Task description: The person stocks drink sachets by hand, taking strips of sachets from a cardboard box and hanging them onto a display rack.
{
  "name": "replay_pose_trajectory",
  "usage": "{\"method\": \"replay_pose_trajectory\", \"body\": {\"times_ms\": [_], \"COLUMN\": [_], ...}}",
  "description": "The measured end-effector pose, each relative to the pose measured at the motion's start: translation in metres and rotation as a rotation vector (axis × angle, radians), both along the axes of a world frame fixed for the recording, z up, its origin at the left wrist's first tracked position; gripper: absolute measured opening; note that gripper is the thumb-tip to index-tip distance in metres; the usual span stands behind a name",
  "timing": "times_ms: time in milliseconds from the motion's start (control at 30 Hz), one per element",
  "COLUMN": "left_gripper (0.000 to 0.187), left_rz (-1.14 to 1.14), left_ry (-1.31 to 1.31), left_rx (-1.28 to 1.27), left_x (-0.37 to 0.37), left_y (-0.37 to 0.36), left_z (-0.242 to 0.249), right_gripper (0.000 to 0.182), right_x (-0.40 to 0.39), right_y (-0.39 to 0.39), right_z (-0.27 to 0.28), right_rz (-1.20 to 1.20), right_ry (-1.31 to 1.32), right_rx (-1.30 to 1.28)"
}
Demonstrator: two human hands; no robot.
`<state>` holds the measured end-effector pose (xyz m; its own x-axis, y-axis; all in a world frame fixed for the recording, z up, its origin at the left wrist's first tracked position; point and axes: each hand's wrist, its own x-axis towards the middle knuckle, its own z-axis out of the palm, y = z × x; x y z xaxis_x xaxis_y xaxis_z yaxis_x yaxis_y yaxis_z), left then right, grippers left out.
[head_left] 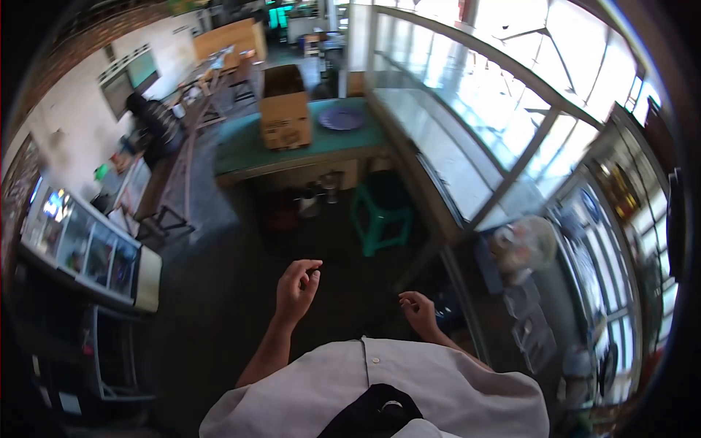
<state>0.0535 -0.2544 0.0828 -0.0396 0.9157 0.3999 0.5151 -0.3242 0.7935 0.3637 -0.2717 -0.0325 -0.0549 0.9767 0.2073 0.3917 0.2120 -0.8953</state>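
My left hand [296, 290] is held out over the dark floor, fingers loosely bent and the thumb a little apart from the forefinger. No object shows clearly in it. My right hand [419, 312] hangs lower, near the edge of the counter on the right, with its fingers half curled and nothing visible in them. Neither hand touches anything. Ahead of both hands stands a green plastic stool [383, 223], partly under a green-topped table [237, 153]. On that table are a cardboard box [286, 120] with its top open and a purple plate [341, 118].
A glass display case [467, 160] runs along the right. Clear plastic containers [533, 336] and a filled plastic bag [529, 244] lie on that side. At left stand a glass-topped freezer [80, 244] and a long bench [161, 182]. A dark-clothed person [155, 124] is farther back.
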Motion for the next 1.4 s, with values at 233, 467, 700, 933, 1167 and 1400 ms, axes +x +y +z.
{"method": "replay_pose_trajectory", "body": {"times_ms": [233,467,700,933,1167,1400], "left_gripper": [0.014,0.014,0.013,0.014,0.013,0.013], "left_rz": [0.291,0.337,0.301,0.236,0.136,0.096], "left_ry": [-0.143,-0.136,-0.118,-0.170,-0.215,-0.146], "left_rx": [-0.108,-0.096,0.047,-0.039,-0.174,-0.026], "left_x": [-0.098,-0.170,-0.220,-0.263,-0.315,-0.385], "left_y": [-0.004,0.085,0.240,0.333,0.428,0.533], "left_z": [-0.043,-0.059,-0.024,-0.029,-0.062,-0.018], "right_gripper": [0.015,0.015,0.017,0.016,0.018,0.033], "right_x": [-0.096,-0.155,-0.181,-0.263,-0.345,-0.446], "right_y": [0.128,0.274,0.456,0.577,0.673,0.820], "right_z": [-0.005,0.009,0.050,0.151,0.220,0.207], "right_rz": [0.172,0.149,0.110,0.152,0.293,0.659], "right_ry": [0.020,0.071,0.175,0.127,0.032,-0.709], "right_rx": [-0.080,-0.034,0.162,0.328,0.303,-0.070]}}
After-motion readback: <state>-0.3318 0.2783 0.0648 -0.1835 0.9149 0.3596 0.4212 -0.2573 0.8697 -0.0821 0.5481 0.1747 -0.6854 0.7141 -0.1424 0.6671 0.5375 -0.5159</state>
